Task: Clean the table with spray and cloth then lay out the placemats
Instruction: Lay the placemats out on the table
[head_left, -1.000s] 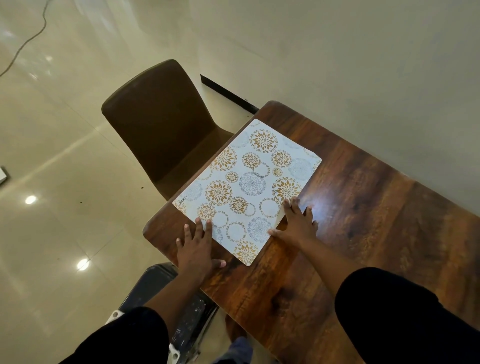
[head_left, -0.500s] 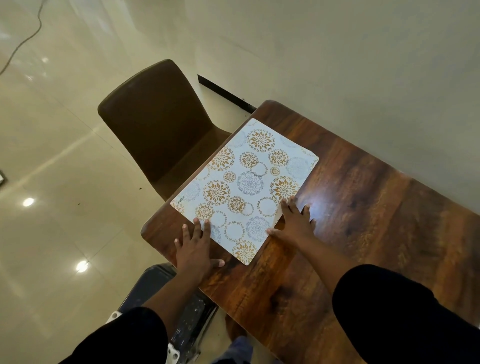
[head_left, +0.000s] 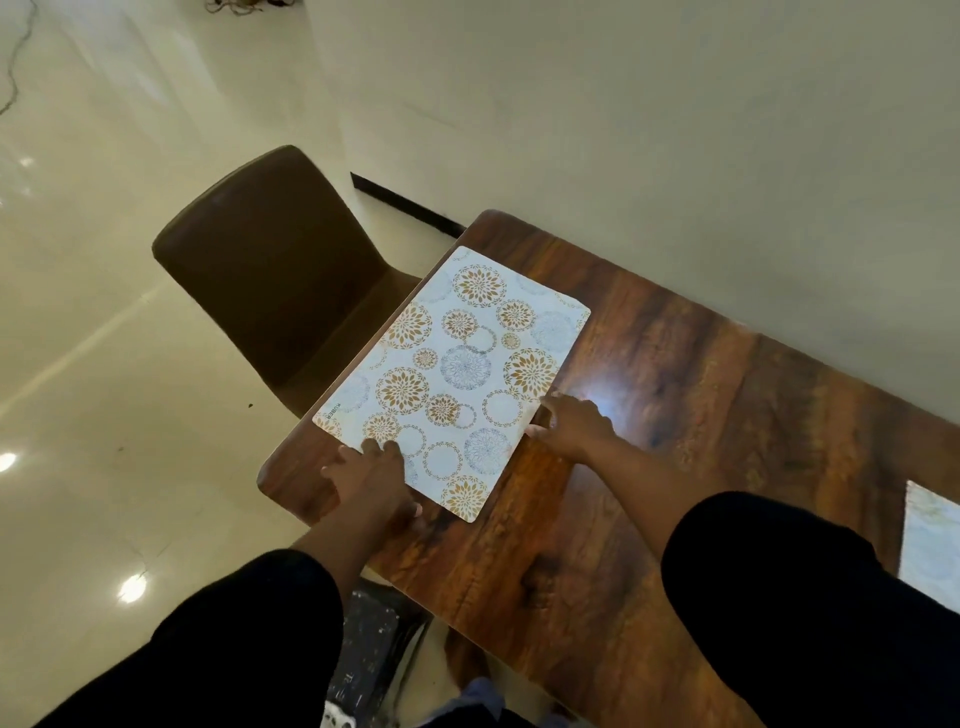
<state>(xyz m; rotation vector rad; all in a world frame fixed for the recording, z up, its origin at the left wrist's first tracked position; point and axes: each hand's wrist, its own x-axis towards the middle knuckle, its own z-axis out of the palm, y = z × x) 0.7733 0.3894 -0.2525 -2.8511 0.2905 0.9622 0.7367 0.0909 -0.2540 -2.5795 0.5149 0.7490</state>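
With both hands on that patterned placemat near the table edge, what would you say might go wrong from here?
1. The placemat lies right along the table edge by the brown chair; a push from the right hand might slide it off.
2. The left hand presses only one corner, so the placemat could end up skewed.

Glossy cream floor (head_left: 104, 312), plain pale wall (head_left: 623, 130), brown chair (head_left: 270, 270), black skirting (head_left: 405, 205)
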